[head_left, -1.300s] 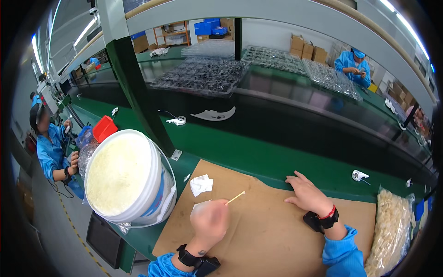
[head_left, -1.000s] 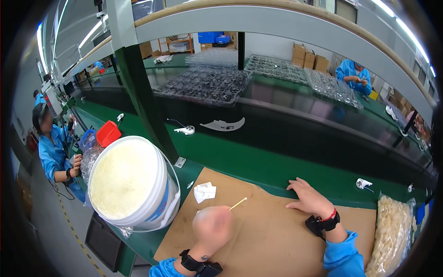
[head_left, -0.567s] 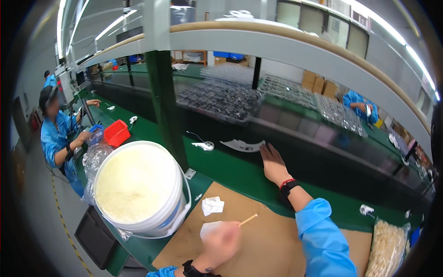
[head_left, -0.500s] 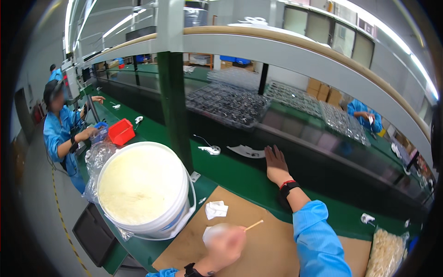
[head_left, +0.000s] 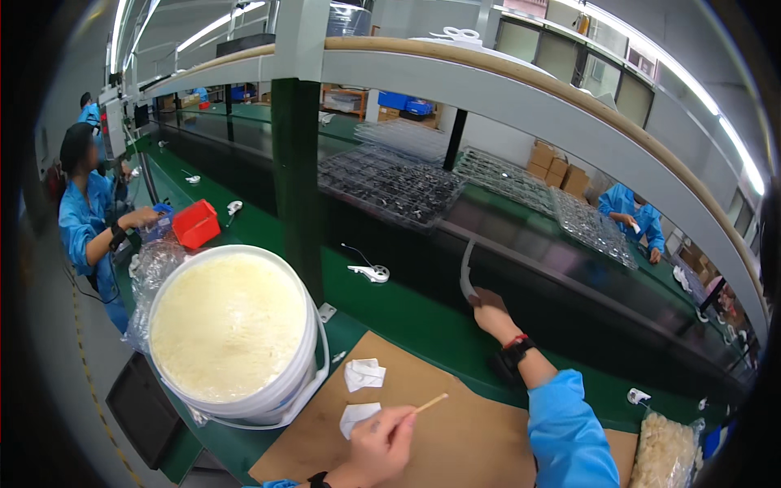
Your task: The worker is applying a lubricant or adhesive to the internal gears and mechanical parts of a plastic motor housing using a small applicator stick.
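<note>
Between the pinched fingers of my left hand (head_left: 381, 446) is a thin wooden swab stick (head_left: 432, 402), pointing up and right. That hand hovers above a brown paper sheet (head_left: 464, 423) beside a folded white cloth or paper piece (head_left: 355, 417); a second white piece (head_left: 364, 375) lies just beyond. My right hand (head_left: 492, 315) reaches over the dark conveyor belt (head_left: 537, 285), its fingers closed on the lower end of a thin, curved whitish sheet (head_left: 466, 272), which stands nearly edge-on. Its fingertips are partly hidden. A white part with a thin wire (head_left: 372, 273) lies to its left.
A big white bucket (head_left: 301, 382) of pale cream material stands at left, a red bin (head_left: 196, 224) behind it. A green post (head_left: 297, 187) and a rail (head_left: 504, 75) cross ahead. At lower right is a bag of pale pieces (head_left: 665, 447). Co-workers (head_left: 88, 203) sit beyond.
My right hand has closed on the flat whitish sheet and lifted it from the belt, tilting it edge-on. My left hand still holds the swab stick. The view has shifted slightly.
</note>
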The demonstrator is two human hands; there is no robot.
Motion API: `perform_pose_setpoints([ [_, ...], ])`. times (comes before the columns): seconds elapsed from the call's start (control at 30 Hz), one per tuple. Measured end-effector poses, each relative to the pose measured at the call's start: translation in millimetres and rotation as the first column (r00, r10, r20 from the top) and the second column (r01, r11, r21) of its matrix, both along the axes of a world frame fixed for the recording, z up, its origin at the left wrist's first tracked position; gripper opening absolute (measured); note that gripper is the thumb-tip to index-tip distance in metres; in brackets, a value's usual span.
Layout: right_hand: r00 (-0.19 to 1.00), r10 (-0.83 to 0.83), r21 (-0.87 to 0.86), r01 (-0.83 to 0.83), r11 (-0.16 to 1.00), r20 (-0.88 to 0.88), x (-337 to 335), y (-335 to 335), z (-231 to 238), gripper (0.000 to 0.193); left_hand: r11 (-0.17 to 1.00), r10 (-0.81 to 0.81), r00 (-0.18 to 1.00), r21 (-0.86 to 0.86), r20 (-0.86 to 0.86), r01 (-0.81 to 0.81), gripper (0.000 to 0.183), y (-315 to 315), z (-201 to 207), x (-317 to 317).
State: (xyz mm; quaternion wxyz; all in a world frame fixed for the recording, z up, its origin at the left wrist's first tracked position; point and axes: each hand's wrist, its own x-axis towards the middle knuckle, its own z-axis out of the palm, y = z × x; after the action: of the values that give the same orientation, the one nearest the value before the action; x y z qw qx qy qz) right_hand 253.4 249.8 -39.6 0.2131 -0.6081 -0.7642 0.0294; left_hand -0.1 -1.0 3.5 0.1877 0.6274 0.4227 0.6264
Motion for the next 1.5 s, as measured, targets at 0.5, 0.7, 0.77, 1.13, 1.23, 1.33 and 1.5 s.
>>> perform_pose_setpoints([
  [0.5,0.248,0.075,-0.031,-0.400,0.916,-0.966,-19.2,-268.1,100.6,0.031,0.722,0.116,0.835,-0.623,0.538,0.301,0.013,26.6,-42.0,2.3],
  [0.7,0.272,0.071,-0.060,-0.446,0.893,-0.960,-21.6,-283.5,111.1,0.033,0.722,0.099,0.840,-0.619,0.534,0.308,0.014,28.1,-39.1,4.6],
  [0.77,0.351,0.052,-0.117,-0.443,0.889,-0.935,-21.2,-284.4,111.2,0.034,0.722,0.107,0.841,-0.623,0.531,0.302,0.013,27.6,-41.2,2.2],
  [1.13,0.405,0.049,-0.145,-0.433,0.890,-0.913,-12.9,-291.4,96.3,0.035,0.713,0.100,0.854,-0.635,0.511,0.297,0.014,27.6,-36.2,3.2],
  [1.23,0.414,0.076,-0.132,-0.452,0.882,-0.907,-13.5,-292.1,94.2,0.034,0.713,0.100,0.847,-0.631,0.523,0.305,0.014,26.7,-36.9,2.4],
  [1.33,0.403,0.094,-0.114,-0.462,0.879,-0.910,-12.4,-291.8,93.0,0.033,0.712,0.097,0.846,-0.630,0.524,0.309,0.014,27.5,-38.0,2.5],
  [1.5,0.401,0.100,-0.109,-0.467,0.878,-0.911,-13.9,-293.3,94.2,0.032,0.721,0.085,0.847,-0.619,0.525,0.311,0.015,26.6,-39.8,1.1],
])
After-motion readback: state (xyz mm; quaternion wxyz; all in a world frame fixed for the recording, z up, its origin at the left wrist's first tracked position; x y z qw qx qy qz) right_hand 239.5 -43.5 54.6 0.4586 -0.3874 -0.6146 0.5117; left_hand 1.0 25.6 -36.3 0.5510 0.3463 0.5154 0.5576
